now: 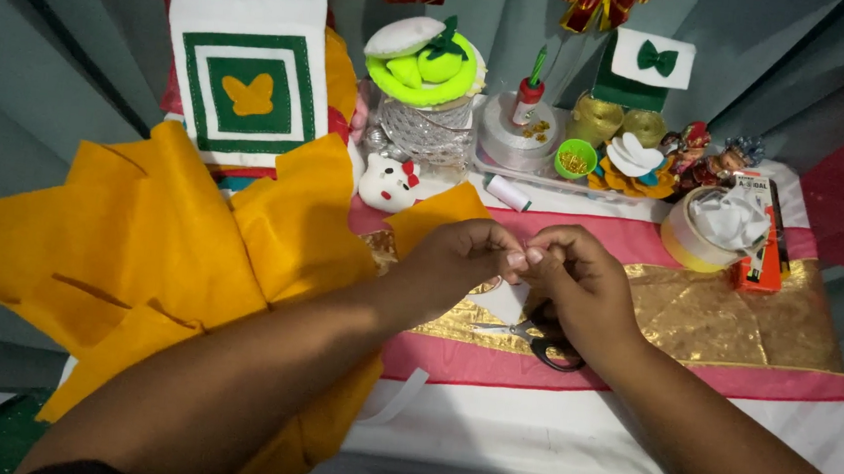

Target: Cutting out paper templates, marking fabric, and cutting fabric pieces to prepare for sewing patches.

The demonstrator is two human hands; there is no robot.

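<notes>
Head view. The left hand (460, 260) and the right hand (579, 284) are meeting fingertip to fingertip above the counter (627, 434), which is lying under a cloth of white, pink and gold bands. Both hands are closing in a pinch on a small white felt piece (505, 300), which is hanging just below the joined fingertips. Whether the piece is touching the cloth cannot be told.

The landmark for what follows is the black-handled scissors (546, 343), lying flat on the gold band directly beneath the right hand, partly hidden by it. The white felt piece is sitting just above and left of the scissors. A heap of orange felt sheets (160, 247) is spreading well to the left of the scissors, overhanging the counter edge, under the left forearm. Behind the heap, a white felt panel with green squares and an orange butterfly (250, 83) is standing upright. A white cat figurine (388, 182) is resting up and left of the scissors, beside a clear jar with a neon green lid (425, 77). A white thread spool (508, 192) is lying straight above the scissors. A tape roll stuffed with white scraps (709, 229) is sitting up and right of the scissors, touching an orange glue packet (763, 244).
</notes>
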